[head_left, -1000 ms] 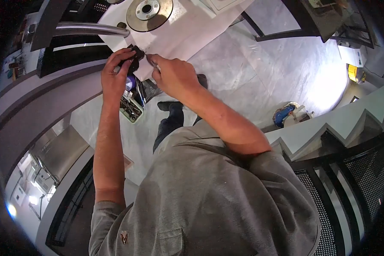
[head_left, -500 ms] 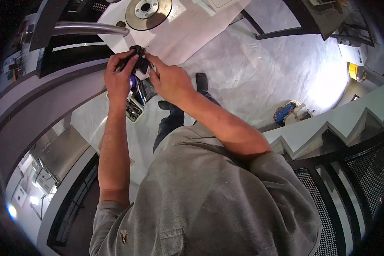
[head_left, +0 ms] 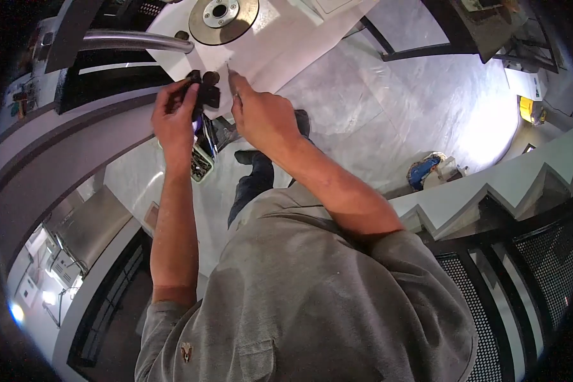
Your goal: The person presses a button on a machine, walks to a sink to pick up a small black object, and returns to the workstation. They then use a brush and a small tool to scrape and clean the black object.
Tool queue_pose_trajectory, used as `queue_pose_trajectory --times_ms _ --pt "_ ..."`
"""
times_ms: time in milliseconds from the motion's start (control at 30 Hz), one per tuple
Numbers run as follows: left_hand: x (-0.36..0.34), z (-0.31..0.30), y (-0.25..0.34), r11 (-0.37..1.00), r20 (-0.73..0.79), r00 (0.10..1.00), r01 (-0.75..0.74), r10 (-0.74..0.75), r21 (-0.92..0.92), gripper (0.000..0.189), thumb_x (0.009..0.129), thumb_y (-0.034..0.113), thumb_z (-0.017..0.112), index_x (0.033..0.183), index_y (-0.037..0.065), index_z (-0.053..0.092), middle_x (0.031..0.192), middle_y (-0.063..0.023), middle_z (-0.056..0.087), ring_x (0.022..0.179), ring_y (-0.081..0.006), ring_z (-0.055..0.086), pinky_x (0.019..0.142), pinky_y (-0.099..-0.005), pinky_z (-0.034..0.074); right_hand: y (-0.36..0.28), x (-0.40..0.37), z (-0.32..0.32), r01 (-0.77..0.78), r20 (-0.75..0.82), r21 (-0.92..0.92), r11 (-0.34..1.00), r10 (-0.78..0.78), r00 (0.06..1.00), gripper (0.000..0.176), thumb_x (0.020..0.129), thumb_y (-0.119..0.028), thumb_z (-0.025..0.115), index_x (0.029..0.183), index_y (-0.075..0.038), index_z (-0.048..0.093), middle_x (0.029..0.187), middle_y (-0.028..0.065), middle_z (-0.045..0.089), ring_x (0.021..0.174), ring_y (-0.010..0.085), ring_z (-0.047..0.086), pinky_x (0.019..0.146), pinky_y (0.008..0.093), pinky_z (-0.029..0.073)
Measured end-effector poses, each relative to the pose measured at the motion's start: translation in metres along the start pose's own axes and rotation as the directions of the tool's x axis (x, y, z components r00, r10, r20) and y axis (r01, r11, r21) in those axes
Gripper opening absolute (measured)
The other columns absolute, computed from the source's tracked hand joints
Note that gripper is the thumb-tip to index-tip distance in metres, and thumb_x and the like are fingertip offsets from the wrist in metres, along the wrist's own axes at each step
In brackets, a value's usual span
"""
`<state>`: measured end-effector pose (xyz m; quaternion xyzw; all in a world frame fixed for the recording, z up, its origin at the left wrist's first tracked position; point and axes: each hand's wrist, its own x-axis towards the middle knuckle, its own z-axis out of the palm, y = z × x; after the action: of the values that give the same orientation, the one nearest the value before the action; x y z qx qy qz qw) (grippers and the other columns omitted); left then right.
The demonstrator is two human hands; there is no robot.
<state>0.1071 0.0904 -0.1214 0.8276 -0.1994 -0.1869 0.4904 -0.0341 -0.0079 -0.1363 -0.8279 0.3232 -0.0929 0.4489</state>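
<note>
My left hand (head_left: 174,114) is closed around a dark, irregularly shaped part (head_left: 207,97) with a rounded end, held over the near edge of the white tabletop (head_left: 274,48). My right hand (head_left: 264,118) is closed on a thin, pointed tool (head_left: 229,68); its tip points away from me, and most of it is hidden by the fingers. A gap separates this tool from the dark part. Beyond both hands lies a round metal brake disc (head_left: 243,27) on the tabletop.
A metal tube (head_left: 137,41) reaches in from the left, beside a small dark knob (head_left: 182,35). Below the tabletop, a green-rimmed tray (head_left: 205,178) holds small dark pieces. A blue object (head_left: 421,172) lies on the floor near the zigzag steps (head_left: 484,194) at right.
My right hand has drawn away from the dark part to the right, exposing the thin tool. The dark part has turned in my left hand, and more of it shows.
</note>
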Motion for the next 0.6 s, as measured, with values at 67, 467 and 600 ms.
queue_pose_trajectory --times_ms 67,467,600 --pt "0.003 -0.008 0.002 0.915 -0.02 0.934 -0.346 0.358 0.209 0.021 0.082 0.009 0.075 0.103 0.004 0.07 0.098 -0.0046 0.067 0.089 -0.0126 0.062 0.08 -0.0253 0.048 -0.005 -0.002 -0.006 -0.016 -0.006 0.028 0.999 0.016 1.0 0.044 0.089 -0.02 0.056 0.131 -0.013 0.047 0.065 0.0202 0.063 0.063 0.0412 0.065 0.06 0.0525 0.051" --pt "0.018 -0.007 -0.011 0.903 0.2 0.914 -0.388 0.352 0.184 0.024 0.076 0.006 0.076 0.1 0.006 0.074 0.096 -0.0068 0.067 0.09 -0.016 0.064 0.083 -0.0268 0.048 -0.006 -0.006 0.009 -0.009 0.043 0.077 0.997 0.006 0.999 0.043 0.091 -0.023 0.055 0.133 -0.016 0.047 0.065 0.0218 0.063 0.065 0.0422 0.064 0.063 0.054 0.051" --pt "0.009 -0.005 -0.007 0.93 0.152 0.947 -0.308 0.282 0.198 0.022 0.077 0.008 0.078 0.098 0.006 0.073 0.093 -0.0044 0.067 0.089 -0.0141 0.063 0.081 -0.0253 0.047 -0.002 -0.003 0.013 -0.014 0.039 0.04 0.999 0.013 0.999 0.044 0.091 -0.024 0.055 0.134 -0.016 0.048 0.066 0.0214 0.064 0.066 0.0421 0.064 0.063 0.0541 0.051"
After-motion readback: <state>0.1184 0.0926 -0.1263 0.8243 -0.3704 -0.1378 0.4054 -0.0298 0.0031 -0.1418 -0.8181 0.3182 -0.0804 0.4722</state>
